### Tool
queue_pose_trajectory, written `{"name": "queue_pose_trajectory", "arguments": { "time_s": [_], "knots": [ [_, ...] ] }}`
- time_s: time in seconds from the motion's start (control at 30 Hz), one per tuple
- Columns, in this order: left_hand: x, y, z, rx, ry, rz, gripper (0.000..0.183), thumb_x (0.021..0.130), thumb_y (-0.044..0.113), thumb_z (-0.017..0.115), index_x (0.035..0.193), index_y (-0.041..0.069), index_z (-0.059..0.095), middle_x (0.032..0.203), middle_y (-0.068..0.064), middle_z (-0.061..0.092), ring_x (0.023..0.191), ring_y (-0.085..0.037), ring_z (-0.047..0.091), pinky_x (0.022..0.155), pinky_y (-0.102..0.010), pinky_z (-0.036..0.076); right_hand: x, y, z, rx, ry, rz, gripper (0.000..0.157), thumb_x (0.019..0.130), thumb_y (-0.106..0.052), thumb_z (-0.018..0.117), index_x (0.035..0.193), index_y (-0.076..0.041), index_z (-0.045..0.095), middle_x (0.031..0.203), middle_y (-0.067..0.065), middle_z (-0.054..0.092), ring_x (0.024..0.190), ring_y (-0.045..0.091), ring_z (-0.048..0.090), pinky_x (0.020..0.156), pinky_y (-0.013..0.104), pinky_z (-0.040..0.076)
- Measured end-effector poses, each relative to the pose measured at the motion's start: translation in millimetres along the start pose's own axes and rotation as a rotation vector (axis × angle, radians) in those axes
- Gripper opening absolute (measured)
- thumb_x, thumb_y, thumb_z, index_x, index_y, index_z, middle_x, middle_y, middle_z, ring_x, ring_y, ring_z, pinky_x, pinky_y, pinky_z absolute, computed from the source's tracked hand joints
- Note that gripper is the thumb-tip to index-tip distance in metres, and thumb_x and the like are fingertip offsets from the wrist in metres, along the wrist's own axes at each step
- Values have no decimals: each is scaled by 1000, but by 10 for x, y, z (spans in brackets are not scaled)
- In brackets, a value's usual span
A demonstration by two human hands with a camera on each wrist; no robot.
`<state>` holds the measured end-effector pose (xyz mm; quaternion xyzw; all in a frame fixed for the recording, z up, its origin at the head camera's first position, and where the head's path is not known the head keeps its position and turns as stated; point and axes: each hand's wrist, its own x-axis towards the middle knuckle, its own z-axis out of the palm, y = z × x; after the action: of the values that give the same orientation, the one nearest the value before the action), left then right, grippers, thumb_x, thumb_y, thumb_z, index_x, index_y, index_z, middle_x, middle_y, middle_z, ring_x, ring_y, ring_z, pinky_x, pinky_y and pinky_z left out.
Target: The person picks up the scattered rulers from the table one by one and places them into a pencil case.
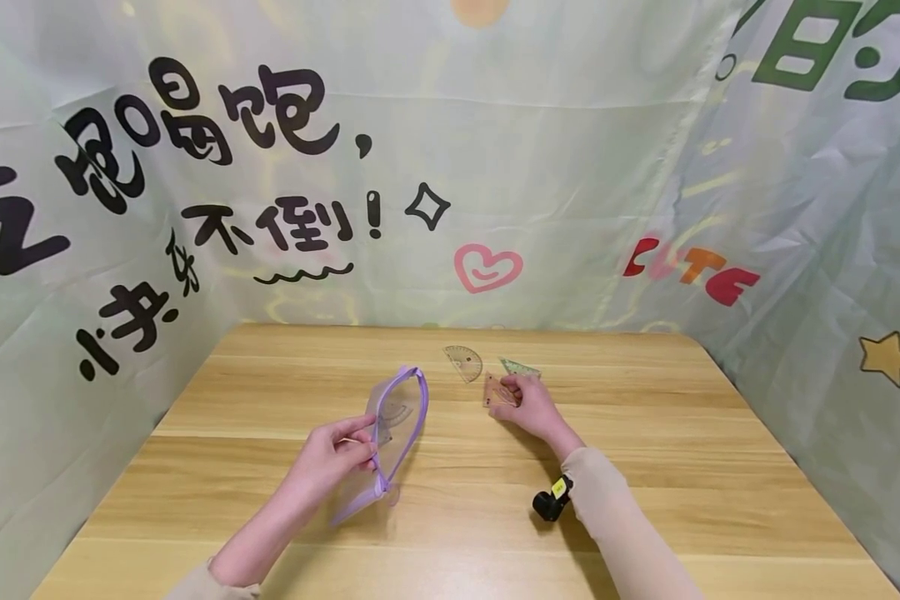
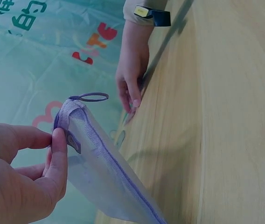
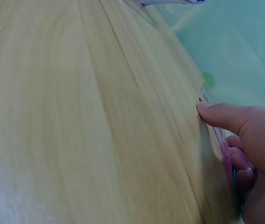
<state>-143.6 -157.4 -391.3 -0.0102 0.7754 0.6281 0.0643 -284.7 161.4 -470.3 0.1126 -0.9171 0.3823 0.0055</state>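
Observation:
My left hand (image 1: pixel 333 454) pinches the edge of a clear zip pouch (image 2: pixel 95 163) with purple trim and holds it tilted over the table. A protractor-like shape (image 1: pixel 396 414) shows through the pouch film. My right hand (image 1: pixel 528 408) has its thumb and fingers on the edges of a pink set square (image 1: pixel 498 392) at the tabletop. Just behind those fingers lies a green set square (image 1: pixel 520 367), partly hidden. A clear protractor (image 1: pixel 465 362) lies to the left of the pink piece. In the right wrist view, the thumb (image 3: pixel 212 112) touches the pink piece's edge.
The wooden table (image 1: pixel 667 467) ends at printed cloth walls (image 1: pixel 570 167) behind and at both sides. A small black camera (image 1: pixel 551 500) is strapped to the right wrist.

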Motion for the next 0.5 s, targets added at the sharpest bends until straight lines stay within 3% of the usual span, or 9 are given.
{"name": "queue_pose_trajectory", "arguments": {
  "time_s": [0.5],
  "knots": [
    [-14, 12, -9, -4, -2, -2, 51, 88, 0, 62, 137, -10, 50, 95, -8, 61, 74, -12, 63, 73, -23, 61, -40, 14, 44, -38, 34, -31, 53, 87, -25, 73, 131, 1, 57, 125, 23, 51, 110, 34, 51, 94, 51, 46]
  ]
}}
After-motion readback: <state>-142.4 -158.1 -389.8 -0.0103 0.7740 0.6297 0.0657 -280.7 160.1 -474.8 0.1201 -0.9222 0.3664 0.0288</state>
